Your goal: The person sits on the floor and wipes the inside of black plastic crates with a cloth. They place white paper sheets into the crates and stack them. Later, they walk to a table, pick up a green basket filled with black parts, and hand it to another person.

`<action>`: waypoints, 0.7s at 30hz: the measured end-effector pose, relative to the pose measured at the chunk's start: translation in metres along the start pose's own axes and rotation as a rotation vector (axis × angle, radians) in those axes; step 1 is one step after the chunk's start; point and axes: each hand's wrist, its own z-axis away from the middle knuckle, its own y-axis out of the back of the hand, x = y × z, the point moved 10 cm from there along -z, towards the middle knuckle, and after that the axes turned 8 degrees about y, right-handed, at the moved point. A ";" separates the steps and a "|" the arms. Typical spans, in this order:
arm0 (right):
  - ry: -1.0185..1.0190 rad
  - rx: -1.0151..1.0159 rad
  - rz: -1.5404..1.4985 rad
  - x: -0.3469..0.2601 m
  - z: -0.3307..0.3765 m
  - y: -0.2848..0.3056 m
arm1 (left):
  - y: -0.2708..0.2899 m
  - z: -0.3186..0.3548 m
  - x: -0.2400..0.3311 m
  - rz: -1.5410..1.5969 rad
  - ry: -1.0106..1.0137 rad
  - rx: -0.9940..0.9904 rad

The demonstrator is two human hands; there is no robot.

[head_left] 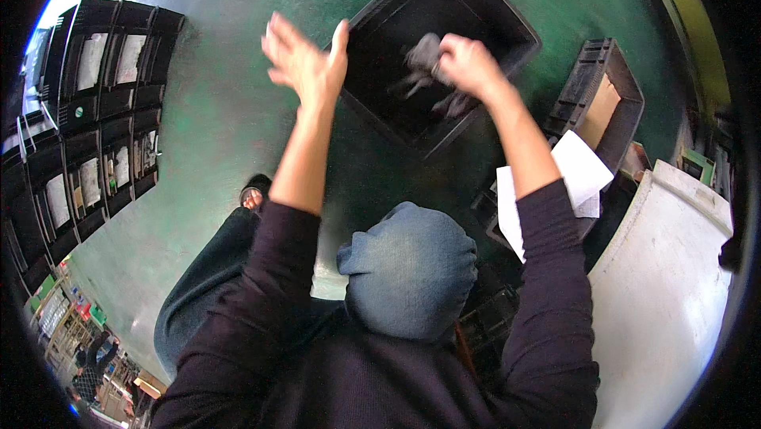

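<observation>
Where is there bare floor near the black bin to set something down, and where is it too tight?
Bare green floor lies between the black bin and the stacked black crates, left of the open left hand. It is crowded to the right: the right hand holds grey pieces over the bin, close to a cardboard-lined crate, white paper and a white panel.

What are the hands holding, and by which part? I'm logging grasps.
The right hand grips a grey, blurred piece at its right end, over the black bin. The left hand is open, holding nothing.
</observation>
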 end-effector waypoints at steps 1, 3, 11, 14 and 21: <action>0.015 0.086 0.089 0.008 -0.014 0.019 | -0.010 0.016 -0.038 0.118 0.249 -0.105; -0.063 0.040 0.348 0.036 -0.029 0.035 | -0.054 0.063 -0.071 0.210 0.442 -0.440; -0.554 -0.594 0.855 0.107 0.057 -0.004 | -0.066 0.082 -0.059 0.618 0.383 -0.267; -0.482 -0.789 0.465 0.055 0.072 -0.092 | -0.067 0.075 -0.033 0.710 0.264 -0.341; -0.220 -0.669 0.032 -0.028 0.049 -0.159 | -0.071 0.069 -0.013 0.496 0.073 -0.366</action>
